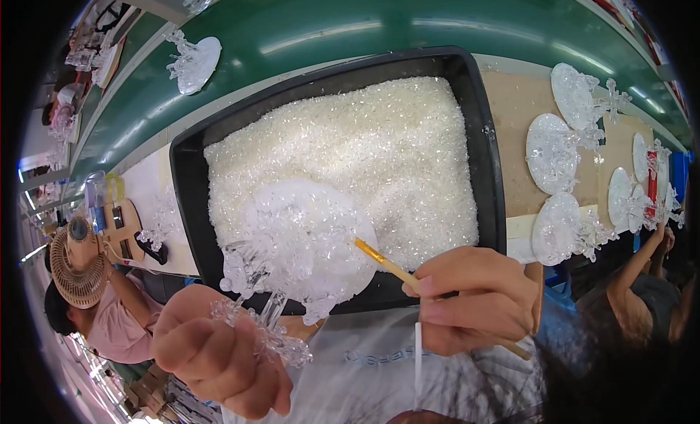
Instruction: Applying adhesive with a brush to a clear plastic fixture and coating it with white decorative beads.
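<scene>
My left hand (219,351) is closed round the clear, branching plastic part of an ornament (310,242). This ornament has a round white disc, dusted with sparkling flakes, tilted over the near part of a black tray (490,147). Pinched between thumb and fingers of my right hand (474,300) is a slim paintbrush (397,271) with a wooden handle and golden-yellow end. Its tip meets or nearly meets the right side of the disc. White, glittering flakes (350,132) fill the tray in an uneven heap.
Several similar ornaments (552,154) lie on the brown board at the right. Another ornament (195,65) rests on the green conveyor belt (321,30) beyond the tray. A co-worker in pink (120,322) is at the left near a woven fan (76,267); another person's arm (634,285) shows at the right.
</scene>
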Demonstrator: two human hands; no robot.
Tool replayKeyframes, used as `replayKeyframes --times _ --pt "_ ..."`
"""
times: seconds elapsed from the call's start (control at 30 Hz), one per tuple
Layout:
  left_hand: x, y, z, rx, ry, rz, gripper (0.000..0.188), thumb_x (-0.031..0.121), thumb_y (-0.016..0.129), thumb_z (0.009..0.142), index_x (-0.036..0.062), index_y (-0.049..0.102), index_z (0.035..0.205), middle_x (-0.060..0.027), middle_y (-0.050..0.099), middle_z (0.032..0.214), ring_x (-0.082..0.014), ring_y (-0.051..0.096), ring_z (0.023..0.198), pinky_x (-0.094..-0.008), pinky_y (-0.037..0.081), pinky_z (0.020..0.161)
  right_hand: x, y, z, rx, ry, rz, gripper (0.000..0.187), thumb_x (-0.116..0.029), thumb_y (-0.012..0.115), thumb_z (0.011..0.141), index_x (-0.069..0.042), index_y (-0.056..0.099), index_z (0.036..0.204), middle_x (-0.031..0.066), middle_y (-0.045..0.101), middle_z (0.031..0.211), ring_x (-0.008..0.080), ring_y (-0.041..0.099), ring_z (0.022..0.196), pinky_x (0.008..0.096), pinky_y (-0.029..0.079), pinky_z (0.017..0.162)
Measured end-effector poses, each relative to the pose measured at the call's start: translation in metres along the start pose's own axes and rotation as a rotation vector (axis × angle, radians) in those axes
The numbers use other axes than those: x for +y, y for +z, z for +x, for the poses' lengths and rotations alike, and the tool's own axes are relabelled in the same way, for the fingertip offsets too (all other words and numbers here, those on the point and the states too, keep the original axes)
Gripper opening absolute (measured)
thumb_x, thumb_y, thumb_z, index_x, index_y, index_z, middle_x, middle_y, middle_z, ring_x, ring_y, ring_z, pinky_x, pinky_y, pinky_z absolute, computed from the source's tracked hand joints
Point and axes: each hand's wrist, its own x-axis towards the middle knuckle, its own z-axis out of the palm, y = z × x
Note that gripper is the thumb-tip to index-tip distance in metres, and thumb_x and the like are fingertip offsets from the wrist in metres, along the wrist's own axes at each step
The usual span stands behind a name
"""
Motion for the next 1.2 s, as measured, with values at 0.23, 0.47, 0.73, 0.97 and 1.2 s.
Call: replayKeyframes --times 0.23,0.47,0.73,0.97,1.2 --pt "0.001 -0.002 0.003 -0.01 0.125 0.028 0.035 0.028 0.04 0.099 0.0114 0.043 0.067 0.0036 0.042 0.047 -0.008 0.039 0.039 -0.022 0.029 0.044 -0.001 0.0 -0.001 -0.041 0.018 0.001 0.034 0.008 0.076 0.063 -0.002 0.063 0.092 0.0182 0.061 0.099 0.0303 0.071 0.071 0.036 0.06 0.062" --pt "0.001 -0.004 0.003 -0.02 0.249 0.062 0.034 0.025 0.04 0.098 0.0108 0.043 0.067 0.0026 0.042 0.052 -0.009 0.041 0.043 -0.023 0.032 0.046 -0.005 -0.01 0.004 -0.151 0.103 0.061 0.031 0.006 0.076 0.067 -0.002 0.064 0.094 0.0184 0.06 0.101 0.0312 0.071 0.079 0.0367 0.059 0.068" --pt "0.007 -0.005 0.004 -0.014 0.367 0.14 0.032 0.022 0.041 0.097 0.0101 0.043 0.068 0.0014 0.043 0.057 -0.0102 0.043 0.048 -0.024 0.036 0.05 -0.008 -0.003 0.004 0.38 0.27 0.389 0.012 0.009 0.064 0.072 0.003 0.062 0.083 0.0224 0.062 0.09 0.0235 0.064 0.066 0.0298 0.056 0.058" --pt "0.022 -0.003 -0.001 -0.039 0.441 -0.026 0.025 0.006 0.05 0.086 0.0079 0.041 0.063 0.0009 0.041 0.062 -0.0114 0.043 0.053 -0.0261 0.037 0.053 0.001 -0.018 0.013 -0.046 0.212 0.311 0.006 0.001 0.059 0.083 -0.002 0.055 0.087 0.0151 0.059 0.091 0.018 0.058 0.063 0.0252 0.052 0.055" --pt "0.02 -0.001 0.005 0.051 0.455 -0.105 0.028 -0.003 0.052 0.081 0.008 0.038 0.059 0.0021 0.035 0.057 -0.0104 0.038 0.048 -0.0264 0.035 0.052 0.004 -0.012 0.015 -0.092 0.201 0.189 0.006 0.005 0.057 0.081 -0.002 0.056 0.081 0.0149 0.059 0.085 0.0173 0.057 0.058 0.0254 0.052 0.053"
